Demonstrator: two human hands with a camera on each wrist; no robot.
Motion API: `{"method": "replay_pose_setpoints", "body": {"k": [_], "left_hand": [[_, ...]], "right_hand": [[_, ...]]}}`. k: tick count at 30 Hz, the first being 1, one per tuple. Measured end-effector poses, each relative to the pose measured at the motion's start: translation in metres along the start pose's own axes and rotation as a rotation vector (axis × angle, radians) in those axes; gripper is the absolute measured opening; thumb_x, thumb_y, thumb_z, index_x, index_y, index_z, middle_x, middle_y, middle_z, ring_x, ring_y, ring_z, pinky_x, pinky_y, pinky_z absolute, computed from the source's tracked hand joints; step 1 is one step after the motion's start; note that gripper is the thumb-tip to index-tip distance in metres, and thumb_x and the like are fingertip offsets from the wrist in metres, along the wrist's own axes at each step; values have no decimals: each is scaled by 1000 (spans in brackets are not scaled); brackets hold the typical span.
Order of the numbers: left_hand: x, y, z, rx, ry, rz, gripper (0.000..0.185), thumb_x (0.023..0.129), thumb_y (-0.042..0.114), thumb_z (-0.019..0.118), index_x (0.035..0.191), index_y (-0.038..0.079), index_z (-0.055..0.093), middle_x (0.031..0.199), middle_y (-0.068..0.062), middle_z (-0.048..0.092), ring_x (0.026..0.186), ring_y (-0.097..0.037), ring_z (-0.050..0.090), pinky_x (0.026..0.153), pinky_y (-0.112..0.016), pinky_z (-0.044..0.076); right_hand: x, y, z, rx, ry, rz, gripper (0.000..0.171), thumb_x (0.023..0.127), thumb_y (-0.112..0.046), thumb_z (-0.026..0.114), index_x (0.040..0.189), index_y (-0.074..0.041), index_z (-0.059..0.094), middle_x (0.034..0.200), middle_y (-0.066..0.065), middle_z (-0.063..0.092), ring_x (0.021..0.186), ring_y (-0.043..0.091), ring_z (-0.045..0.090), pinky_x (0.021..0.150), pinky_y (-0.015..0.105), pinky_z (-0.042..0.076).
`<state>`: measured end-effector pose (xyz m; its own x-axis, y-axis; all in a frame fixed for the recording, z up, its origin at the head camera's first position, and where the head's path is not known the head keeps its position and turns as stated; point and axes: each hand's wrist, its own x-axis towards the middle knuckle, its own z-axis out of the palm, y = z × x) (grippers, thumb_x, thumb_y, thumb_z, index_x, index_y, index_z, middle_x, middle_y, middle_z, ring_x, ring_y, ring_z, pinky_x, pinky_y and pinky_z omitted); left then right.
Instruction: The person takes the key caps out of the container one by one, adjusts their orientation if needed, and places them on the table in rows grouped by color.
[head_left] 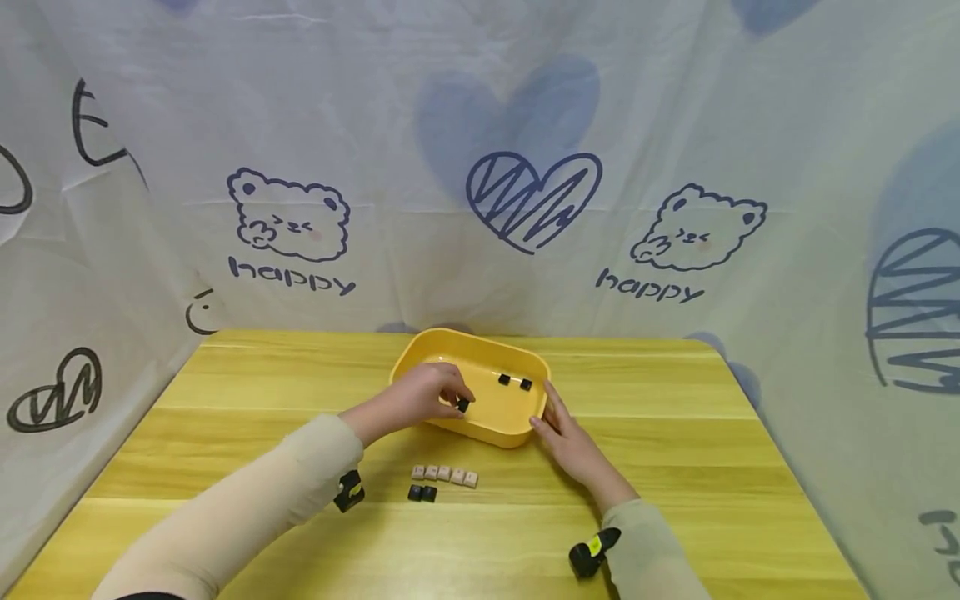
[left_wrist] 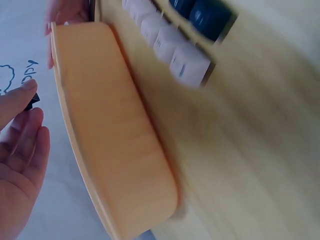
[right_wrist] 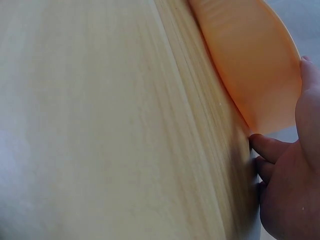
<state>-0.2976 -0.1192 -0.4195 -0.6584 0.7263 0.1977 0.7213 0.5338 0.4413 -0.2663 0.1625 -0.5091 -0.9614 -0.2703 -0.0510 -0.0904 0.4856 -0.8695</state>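
Note:
My left hand [head_left: 427, 396] is over the yellow plastic tray [head_left: 495, 433], pinching a black keycap [head_left: 462, 406] between thumb and fingertips. The left wrist view has the same small keycap [left_wrist: 33, 101] above the tray's rim. Inside the tray, toward its right end, lie two black keycaps [head_left: 515, 382]. At that end my right hand [head_left: 568, 442] holds the tray, thumb at the rim and fingers along the outer wall. The right wrist view shows this hand [right_wrist: 295, 170] at the tray's corner, with some fingers hidden.
On the wooden table [head_left: 675, 467], in front of the tray, several white keycaps [head_left: 444, 474] form a row. Two black keycaps [head_left: 422, 493] sit side by side just nearer than that row. A printed cloth [head_left: 420, 250] hangs behind the table and at both sides.

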Motion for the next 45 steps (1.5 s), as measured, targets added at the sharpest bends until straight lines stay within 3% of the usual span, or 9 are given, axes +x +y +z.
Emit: {"method": "replay_pose_setpoints", "body": {"k": [6, 15, 21, 30, 37, 45], "left_hand": [[-18, 8, 8, -99, 39, -71, 22, 79, 4, 80, 101, 6, 77, 93, 1, 67, 79, -10, 61, 72, -23, 52], [-40, 13, 20, -112, 71, -117, 21, 75, 2, 83, 95, 3, 76, 86, 2, 69, 74, -11, 62, 68, -23, 52], [-52, 17, 29, -37, 47, -77, 17, 74, 11, 85, 88, 8, 75, 82, 4, 69, 72, -10, 62, 66, -22, 51], [-62, 22, 46, 45, -48, -61, 19, 73, 23, 86, 82, 14, 72, 75, 10, 65, 65, 1, 54, 61, -18, 47], [-65, 24, 53, 149, -83, -41, 20, 75, 27, 85, 85, 14, 75, 72, 12, 62, 63, 2, 49, 61, -19, 46], [-67, 24, 62, 267, -86, 4, 21, 73, 32, 85, 78, 16, 73, 71, 11, 60, 63, 0, 49, 65, -22, 47]], "right_hand": [[-1, -1, -1, -12, 2, 9, 72, 102, -38, 49, 158, -32, 3, 152, 18, 32, 140, 31, 30, 113, 53, 20], [1, 0, 0, -21, 4, 17, 73, 101, -43, 49, 157, -34, 3, 152, 18, 32, 139, 32, 31, 113, 54, 20], [0, -1, -1, -17, 4, 13, 72, 102, -38, 49, 157, -34, 3, 152, 18, 33, 140, 31, 30, 113, 53, 19], [-1, -2, 0, -9, -4, 16, 73, 102, -40, 49, 157, -34, 3, 152, 16, 33, 141, 30, 29, 113, 53, 18], [0, -1, 0, -6, -9, 12, 73, 102, -40, 49, 157, -33, 2, 153, 16, 31, 141, 30, 28, 113, 53, 18], [0, -2, 0, 0, -10, 4, 72, 102, -39, 48, 158, -31, 2, 153, 17, 31, 141, 30, 28, 113, 52, 18]]}}
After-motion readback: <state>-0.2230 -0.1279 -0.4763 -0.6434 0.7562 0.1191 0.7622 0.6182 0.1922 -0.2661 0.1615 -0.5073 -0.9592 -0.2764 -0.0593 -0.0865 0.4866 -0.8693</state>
